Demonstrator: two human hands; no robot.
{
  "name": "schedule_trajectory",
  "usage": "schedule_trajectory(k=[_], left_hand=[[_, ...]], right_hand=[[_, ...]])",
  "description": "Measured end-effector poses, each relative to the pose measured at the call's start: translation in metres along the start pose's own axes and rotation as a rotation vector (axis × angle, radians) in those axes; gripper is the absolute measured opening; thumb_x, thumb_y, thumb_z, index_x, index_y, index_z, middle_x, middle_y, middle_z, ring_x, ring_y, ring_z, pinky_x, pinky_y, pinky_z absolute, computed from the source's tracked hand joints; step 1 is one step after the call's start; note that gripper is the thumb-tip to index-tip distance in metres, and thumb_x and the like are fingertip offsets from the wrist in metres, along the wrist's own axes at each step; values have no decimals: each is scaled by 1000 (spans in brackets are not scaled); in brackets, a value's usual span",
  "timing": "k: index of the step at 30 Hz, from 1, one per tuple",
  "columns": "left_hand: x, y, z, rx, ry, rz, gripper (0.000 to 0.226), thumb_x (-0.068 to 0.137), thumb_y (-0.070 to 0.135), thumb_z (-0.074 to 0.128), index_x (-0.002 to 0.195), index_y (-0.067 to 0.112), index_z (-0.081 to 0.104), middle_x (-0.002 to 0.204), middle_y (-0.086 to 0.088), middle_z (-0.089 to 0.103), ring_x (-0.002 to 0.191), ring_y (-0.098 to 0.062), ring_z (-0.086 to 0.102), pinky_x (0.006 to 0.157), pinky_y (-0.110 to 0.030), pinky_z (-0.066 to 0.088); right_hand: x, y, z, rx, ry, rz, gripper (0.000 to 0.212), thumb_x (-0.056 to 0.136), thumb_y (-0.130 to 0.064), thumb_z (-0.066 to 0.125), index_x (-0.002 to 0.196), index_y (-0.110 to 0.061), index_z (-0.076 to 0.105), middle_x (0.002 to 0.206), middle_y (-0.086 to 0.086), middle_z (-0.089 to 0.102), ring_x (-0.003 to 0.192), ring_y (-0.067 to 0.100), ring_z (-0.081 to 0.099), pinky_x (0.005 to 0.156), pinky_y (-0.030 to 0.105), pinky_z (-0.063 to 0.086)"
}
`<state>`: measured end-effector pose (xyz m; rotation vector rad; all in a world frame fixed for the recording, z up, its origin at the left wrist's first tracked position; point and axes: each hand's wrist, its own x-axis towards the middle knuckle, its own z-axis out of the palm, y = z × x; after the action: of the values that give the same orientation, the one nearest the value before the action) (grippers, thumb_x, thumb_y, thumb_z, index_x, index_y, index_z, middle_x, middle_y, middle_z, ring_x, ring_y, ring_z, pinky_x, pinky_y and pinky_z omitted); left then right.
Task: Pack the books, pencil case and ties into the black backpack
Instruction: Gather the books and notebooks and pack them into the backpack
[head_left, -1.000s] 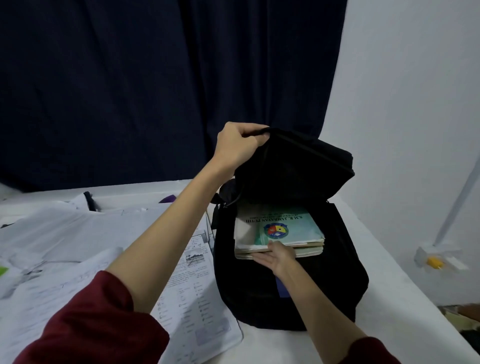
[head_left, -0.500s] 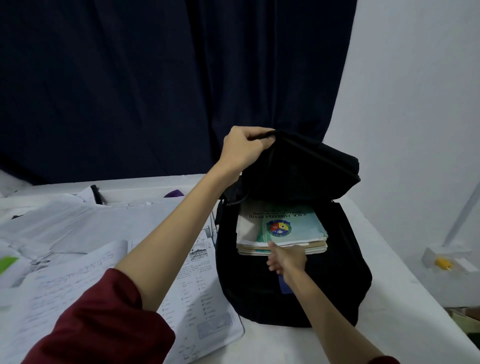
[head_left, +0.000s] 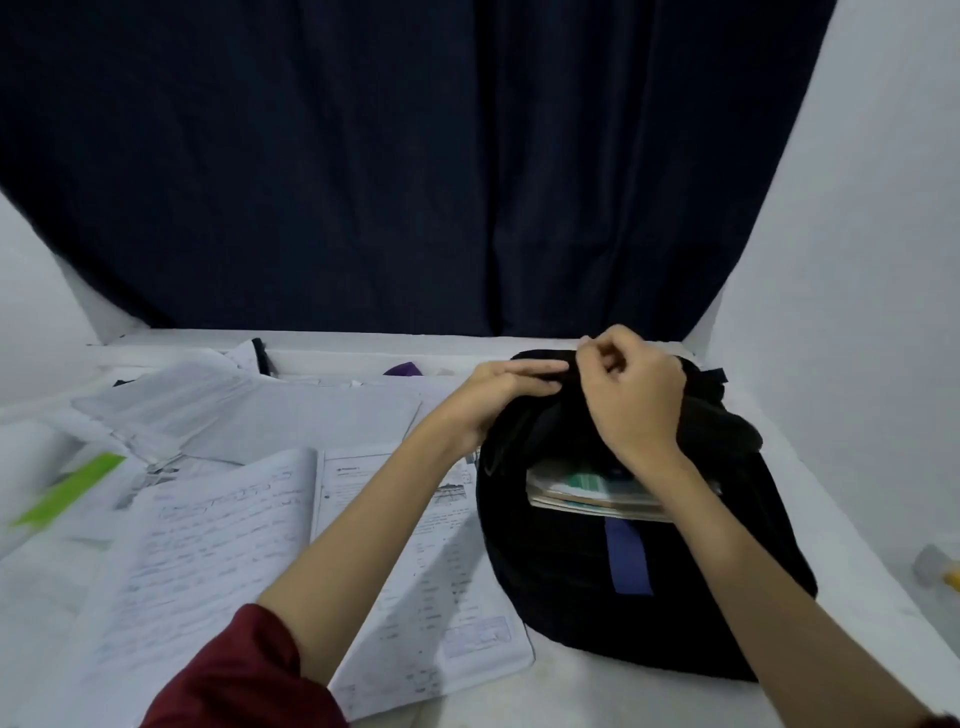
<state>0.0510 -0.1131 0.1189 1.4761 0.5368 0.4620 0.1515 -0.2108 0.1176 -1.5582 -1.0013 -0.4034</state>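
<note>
The black backpack (head_left: 623, 582) stands on the white table at the right, with a blue strip down its front. A stack of books (head_left: 582, 493) with a green cover shows in its open mouth, partly covered by the lowered flap. My left hand (head_left: 498, 395) grips the top edge of the backpack at its left. My right hand (head_left: 631, 395) is on the top of the flap, fingers curled and pinching something small there, which I cannot make out. No pencil case or ties are plainly visible.
Open workbooks and loose papers (head_left: 249, 525) cover the table (head_left: 857, 613) left of the backpack. A green strip (head_left: 67, 488) lies at the far left, a purple object (head_left: 402, 369) at the back. A dark curtain hangs behind; a white wall rises at the right.
My right hand left the books and rose to the top of the flap. The flap came down over the opening. My left hand lowered with the flap, staying on its top edge.
</note>
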Motion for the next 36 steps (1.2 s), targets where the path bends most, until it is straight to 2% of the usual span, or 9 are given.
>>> schedule_trajectory(k=[3,8,14,18,21,27,30,32,36], left_hand=[[-17,-20,-51,-68,28,-73,31,92,9,56,119,19,64,116,3,69,103,-12,66,83,-28,53],[-60,-59,-169,-109,421,-145,21,94,17,55,110,15,67,110,-1,70,101,-18,65,79,-29,53],[-119,-112,-303,444,856,-234,15,88,11,60,100,13,70,100,-9,66,92,-21,59,73,-29,47],[-153,-142,-360,844,829,-453,37,78,35,62,114,24,63,114,-10,58,113,-33,52,95,-35,44],[-161,-141,-375,742,788,-307,45,70,36,66,109,16,57,91,0,60,100,-25,57,83,-26,40],[-155,-145,-401,485,667,-324,46,76,23,79,115,10,58,76,8,51,79,-14,52,76,-24,42],[-151,-148,-408,394,613,-330,24,78,16,78,90,16,57,69,4,46,59,-7,50,63,-20,43],[-151,-144,-410,319,529,-329,32,80,11,76,71,15,45,64,-4,42,41,-5,41,46,-18,39],[-152,-133,-408,331,463,-343,18,85,8,69,79,7,52,60,-4,49,44,-9,47,45,-18,41]], right_hand=[[-15,-5,37,-69,-196,47,25,89,-22,59,66,-11,59,50,-11,49,49,11,48,56,26,37],[-48,-26,109,-29,-408,103,29,87,-20,58,65,-2,57,54,7,57,54,26,52,55,30,40],[-93,-70,216,-41,-707,141,25,87,-24,57,70,-6,60,70,7,65,73,29,60,66,33,47],[-122,-97,282,-144,-951,120,19,88,-29,54,102,-20,65,109,-2,65,101,24,59,79,28,43],[-130,-106,311,-203,-1036,41,34,92,-36,52,124,-25,57,132,-9,52,115,20,53,86,25,36],[-132,-107,331,-365,-1039,26,37,89,-47,56,112,-18,62,119,-5,56,99,17,55,78,26,38],[-130,-104,334,-483,-1091,-61,45,87,-51,56,118,-18,57,122,-4,53,108,17,50,82,28,38],[-127,-103,337,-510,-1149,-67,44,88,-47,57,119,-16,54,121,-1,50,113,17,43,85,30,39],[-119,-104,344,-420,-1273,73,22,87,-38,61,90,-17,53,103,-3,45,108,16,40,83,29,37]])
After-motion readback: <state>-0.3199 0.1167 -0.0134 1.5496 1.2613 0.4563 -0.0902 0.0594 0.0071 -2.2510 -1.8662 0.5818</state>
